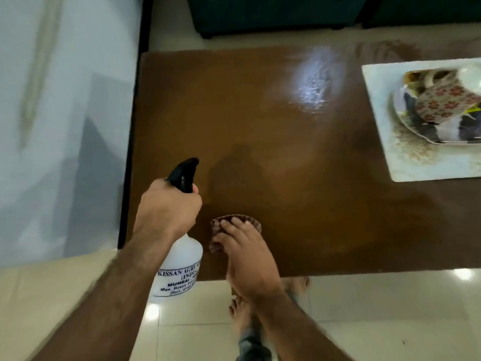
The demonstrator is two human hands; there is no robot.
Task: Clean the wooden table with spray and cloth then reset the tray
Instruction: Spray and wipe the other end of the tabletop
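Observation:
The brown wooden table [260, 131] fills the middle of the head view. My left hand [166, 207] grips the black trigger head of a white spray bottle [179, 267], held above the table's near left corner with the nozzle facing the table. My right hand [247, 254] presses flat on a small brown cloth [234, 220] near the table's front edge. A wet, shiny patch of spray [312, 84] lies toward the far side. A white tray [406, 142] stands at the table's right end and holds a patterned cup [447, 102] tipped on a saucer.
A pale surface [59, 126] runs along the table's left side. Dark green furniture [273, 14] stands beyond the far edge. My bare feet [242, 316] are on the glossy tiled floor [390, 308] below the front edge.

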